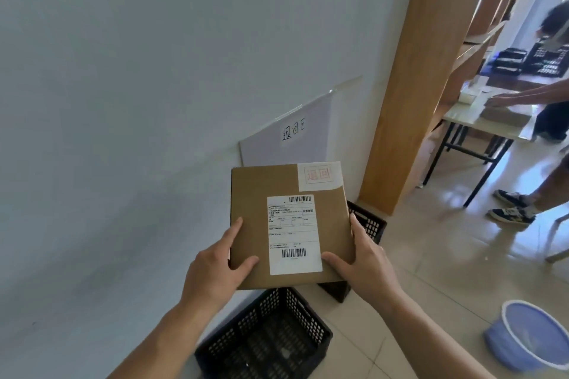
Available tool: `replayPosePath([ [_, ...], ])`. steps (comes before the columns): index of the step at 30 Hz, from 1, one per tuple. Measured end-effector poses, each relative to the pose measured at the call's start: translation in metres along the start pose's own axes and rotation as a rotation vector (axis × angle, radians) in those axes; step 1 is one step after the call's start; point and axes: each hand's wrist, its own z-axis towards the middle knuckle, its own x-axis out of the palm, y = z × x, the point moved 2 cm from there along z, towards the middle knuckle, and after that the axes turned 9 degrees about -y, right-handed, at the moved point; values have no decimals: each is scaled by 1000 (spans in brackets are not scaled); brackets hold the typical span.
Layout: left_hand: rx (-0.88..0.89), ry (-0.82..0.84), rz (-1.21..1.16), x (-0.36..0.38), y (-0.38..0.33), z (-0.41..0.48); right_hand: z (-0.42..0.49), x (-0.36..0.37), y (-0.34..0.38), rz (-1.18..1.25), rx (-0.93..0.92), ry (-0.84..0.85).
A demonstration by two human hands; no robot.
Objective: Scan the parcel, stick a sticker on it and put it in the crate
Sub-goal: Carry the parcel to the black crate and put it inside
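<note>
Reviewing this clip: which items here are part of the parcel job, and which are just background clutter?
Part of the job: parcel held by left hand and right hand; red-stamped sticker; shipping label; black crates.

Lying about: blue basin; wall sign; far table where other people work.

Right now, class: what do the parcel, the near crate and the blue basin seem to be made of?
Parcel: brown cardboard, matt, with paper labels stuck on.
Crate: black moulded plastic, by its regular lattice of holes and dull sheen.
Basin: probably plastic, smooth, glossy and translucent blue with a pale rim.
</note>
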Motion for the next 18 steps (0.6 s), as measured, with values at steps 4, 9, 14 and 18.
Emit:
replayPosePath([
  [4, -134, -36, 34, 27, 2, 23, 69, 21, -10, 4, -64, 126],
  [9, -334, -77, 38, 61, -8, 42, 147, 37, -19, -28, -163, 290],
  [14, -511, -140, 1, 95, -14, 48, 202, 52, -24, -70, -255, 435],
  [18, -617, -148, -32, 119, -7, 41, 218, 75, -29, -54, -285, 528],
])
